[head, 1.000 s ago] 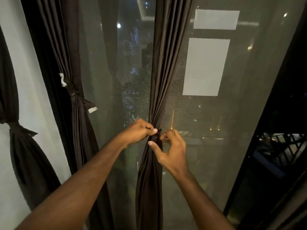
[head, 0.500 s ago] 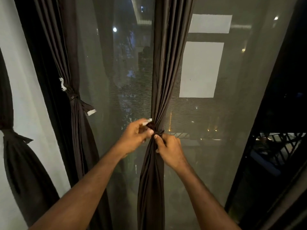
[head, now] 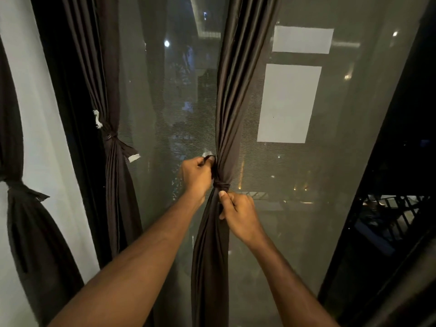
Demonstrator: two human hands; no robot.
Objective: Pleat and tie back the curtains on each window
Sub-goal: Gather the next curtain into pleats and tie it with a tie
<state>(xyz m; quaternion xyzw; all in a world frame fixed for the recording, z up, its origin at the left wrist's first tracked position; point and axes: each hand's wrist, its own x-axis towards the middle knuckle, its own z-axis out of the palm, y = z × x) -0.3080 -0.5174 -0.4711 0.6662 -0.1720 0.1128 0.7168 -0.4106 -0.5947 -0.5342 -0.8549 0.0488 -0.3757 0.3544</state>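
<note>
A dark brown pleated curtain [head: 232, 95] hangs down the middle of the window, gathered into a narrow bundle. A dark tie band [head: 221, 185] is knotted round it at its waist. My left hand [head: 197, 178] grips one end of the band, whose white tip [head: 207, 154] sticks up above my fist, just left of the knot. My right hand [head: 238, 213] grips the other end right below the knot, against the curtain's lower part [head: 210, 267].
A second brown curtain [head: 111, 161] hangs tied at the left, with a white-tipped band end [head: 134, 157]. A third tied curtain [head: 28, 220] is at the far left against a white wall [head: 47, 142]. Mesh-covered glass [head: 330, 185] lies behind; a dark frame [head: 387, 166] stands right.
My hands have pulled apart: the left hand rose up and left with its band end, the right hand dropped below the knot. The knot has drawn tight round the curtain.
</note>
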